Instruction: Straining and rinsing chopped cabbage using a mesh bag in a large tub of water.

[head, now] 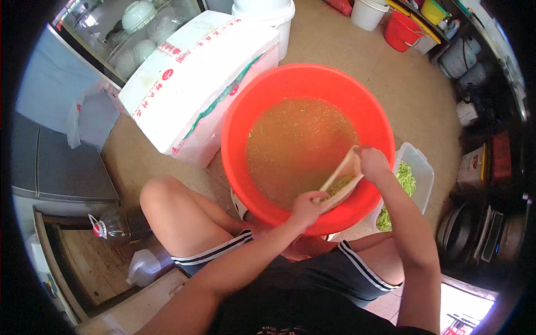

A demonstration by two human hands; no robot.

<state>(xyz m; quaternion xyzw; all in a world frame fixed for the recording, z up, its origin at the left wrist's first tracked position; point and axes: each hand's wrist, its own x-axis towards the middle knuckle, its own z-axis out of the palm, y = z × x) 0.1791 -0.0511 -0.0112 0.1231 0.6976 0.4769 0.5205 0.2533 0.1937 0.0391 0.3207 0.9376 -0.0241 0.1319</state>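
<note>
A large red plastic tub point(243, 104) stands before my knees, partly filled with cloudy brownish water point(289, 155) dotted with small green bits. Over its near right side I hold a pale cloth bag point(345, 190) stretched between both hands. Chopped green vegetable point(340, 186) lies inside its opening. My left hand point(307, 208) grips the near end of the bag's rim. My right hand point(372, 162) grips the far end, close to the tub's right wall. The bag's underside is hidden from this angle.
Right of the tub, a clear plastic container point(425, 180) holds more chopped greens point(405, 178). A white foam box point(201, 71) with red printing stands at the left, close to the tub. Behind are white buckets point(284, 29) and a red bucket point(402, 31). Pans point(460, 228) line the right side.
</note>
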